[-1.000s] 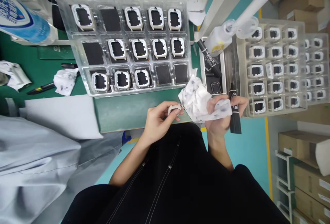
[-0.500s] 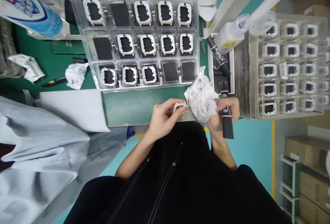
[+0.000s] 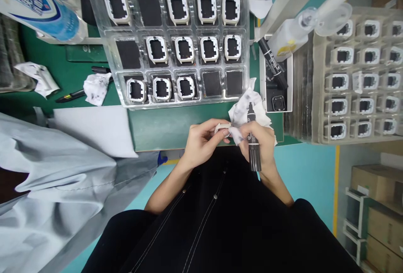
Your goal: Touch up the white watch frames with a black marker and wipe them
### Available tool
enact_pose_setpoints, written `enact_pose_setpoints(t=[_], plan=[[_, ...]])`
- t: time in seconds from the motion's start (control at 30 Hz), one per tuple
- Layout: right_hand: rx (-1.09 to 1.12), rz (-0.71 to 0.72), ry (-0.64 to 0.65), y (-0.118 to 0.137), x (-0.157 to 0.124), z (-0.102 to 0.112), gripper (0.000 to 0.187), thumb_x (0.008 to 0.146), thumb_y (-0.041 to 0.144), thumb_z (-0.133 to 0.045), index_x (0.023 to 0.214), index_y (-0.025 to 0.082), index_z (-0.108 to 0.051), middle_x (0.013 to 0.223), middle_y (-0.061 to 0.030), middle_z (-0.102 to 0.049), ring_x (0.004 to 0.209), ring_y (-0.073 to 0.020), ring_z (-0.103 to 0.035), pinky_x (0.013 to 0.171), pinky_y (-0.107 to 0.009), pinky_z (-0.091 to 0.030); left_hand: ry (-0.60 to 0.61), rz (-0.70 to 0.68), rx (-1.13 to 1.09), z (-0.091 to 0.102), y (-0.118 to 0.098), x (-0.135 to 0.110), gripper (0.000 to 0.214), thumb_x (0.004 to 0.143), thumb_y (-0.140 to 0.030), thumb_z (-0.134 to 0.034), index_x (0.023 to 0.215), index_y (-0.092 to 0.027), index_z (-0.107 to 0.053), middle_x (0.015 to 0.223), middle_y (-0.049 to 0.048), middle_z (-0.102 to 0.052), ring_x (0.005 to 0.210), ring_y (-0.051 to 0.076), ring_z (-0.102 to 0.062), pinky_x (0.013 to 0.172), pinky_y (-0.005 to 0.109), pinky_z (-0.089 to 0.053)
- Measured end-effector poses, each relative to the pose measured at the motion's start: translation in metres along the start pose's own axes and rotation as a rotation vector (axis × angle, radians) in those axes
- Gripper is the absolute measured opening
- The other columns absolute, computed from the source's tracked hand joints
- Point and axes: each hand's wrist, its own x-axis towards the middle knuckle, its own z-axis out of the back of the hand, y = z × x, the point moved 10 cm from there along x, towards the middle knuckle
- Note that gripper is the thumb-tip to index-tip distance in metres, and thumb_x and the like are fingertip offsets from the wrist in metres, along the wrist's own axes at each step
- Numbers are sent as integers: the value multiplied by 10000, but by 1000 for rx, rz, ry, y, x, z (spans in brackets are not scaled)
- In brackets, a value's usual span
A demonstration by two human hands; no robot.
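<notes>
Right hand (image 3: 264,141) has moved left, clutching a fat black marker (image 3: 253,143) and spotted white cloth (image 3: 236,135), just right of the sideways off-white plastic ring (image 3: 223,126) the left hand (image 3: 200,143) pinches, mid-frame.

Open strip of green tabletop (image 3: 160,132) is left between front tray (image 3: 201,100) and near edge, so leftward passage from left hand (image 3: 201,143) is allowed, up to flat white sheet (image 3: 94,130). Forward route from right hand (image 3: 262,143) is obstructed by crumpled wipe (image 3: 241,109); farther right, low passage is blocked by marker box (image 3: 290,84) and tray stack (image 3: 318,109). Front tray can be reached from above.
</notes>
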Motion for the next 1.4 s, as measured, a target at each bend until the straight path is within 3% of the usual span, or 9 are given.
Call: enact_pose_setpoints(t=[0.23,0.53,0.83,1.0,1.2,1.3,1.4], plan=[[31,-117,70,-5,5,-4,283,848,37,-693,840,274,-539,624,118,-504,535,-94,-372,533,-258,-297,-6,-30,86,2,-5,1,267,1060,-460,-852,1128,-205,-891,911,37,-887,674,166,-824,666,266,-691],[49,-163,102,-10,2,-4,281,849,39,-692,835,268,-530,667,106,-506,580,-95,-403,557,-249,-315,27,-92,208,0,-11,0,249,1097,-433,-799,1136,-209,-902,1062,68,-921,666,154,-814,627,256,-655],[43,-182,113,-9,0,-7,265,870,52,-681,829,266,-531,670,102,-497,581,-100,-400,564,-261,-306,39,-134,274,0,-14,0,227,1102,-399,-784,1163,-219,-909,926,49,-896,663,168,-789,663,283,-628],[47,-95,155,5,6,-14,292,865,4,-665,842,260,-526,694,103,-534,600,-91,-443,578,-249,-326,87,-160,320,-3,-17,0,185,1091,-285,-760,1169,-225,-917,843,25,-864,676,171,-766,703,285,-608],[6,-54,186,12,5,-20,259,916,30,-665,865,263,-563,706,89,-532,608,-100,-468,582,-259,-346,97,-137,291,-2,-17,1,183,1081,-329,-779,1130,-221,-919,894,37,-890,719,176,-786,716,282,-629],[24,-17,112,13,6,-12,252,933,82,-732,863,272,-581,708,88,-572,600,-107,-489,583,-266,-387,83,-91,185,-2,-14,2,170,1078,-345,-804,1106,-214,-909,866,30,-877,675,158,-789,673,260,-643],[15,-14,-173,10,7,16,308,945,158,-817,825,275,-558,716,79,-596,602,-117,-508,596,-281,-431,60,14,-1,-2,-5,3,221,1056,-407,-855,1087,-190,-883,917,55,-891,711,179,-840,637,253,-676]])
